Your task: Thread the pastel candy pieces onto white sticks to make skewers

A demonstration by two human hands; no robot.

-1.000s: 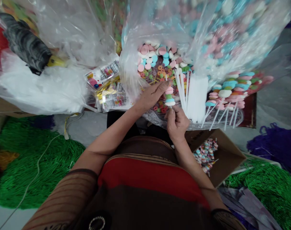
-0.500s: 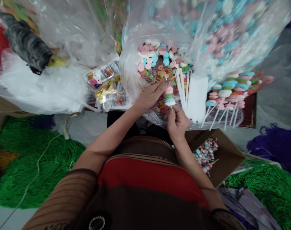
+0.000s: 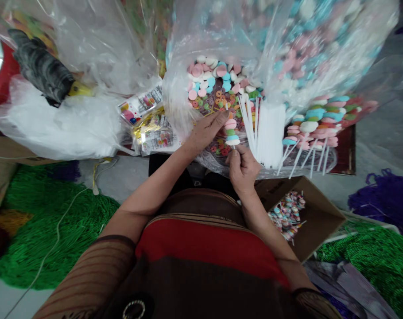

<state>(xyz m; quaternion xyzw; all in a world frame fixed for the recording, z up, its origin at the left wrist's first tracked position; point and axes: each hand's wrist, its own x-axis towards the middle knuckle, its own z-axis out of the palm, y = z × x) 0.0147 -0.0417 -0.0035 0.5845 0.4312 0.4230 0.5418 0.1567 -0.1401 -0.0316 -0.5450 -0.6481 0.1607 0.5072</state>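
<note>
In the head view my right hand pinches the lower end of a white stick. Threaded on that stick is a candy skewer of pink, green, blue and white pieces with an orange one near the top. My left hand closes thumb and fingers at the skewer's upper end, the stick tip poking out above. Behind the hands lie pink, white and blue candy discs and small coloured candy rings. White sticks lie right of the skewer.
Finished-looking candy skewers are piled at the right edge. Below them a cardboard box holds wrapped candy. Large plastic bags of candy stand behind. Packaging sachets and a grey-black wrapped object lie left. Green strands cover the floor.
The view has shifted slightly. Both hands keep their hold on the skewer, and a little more of the orange piece shows beneath the left fingertips.
</note>
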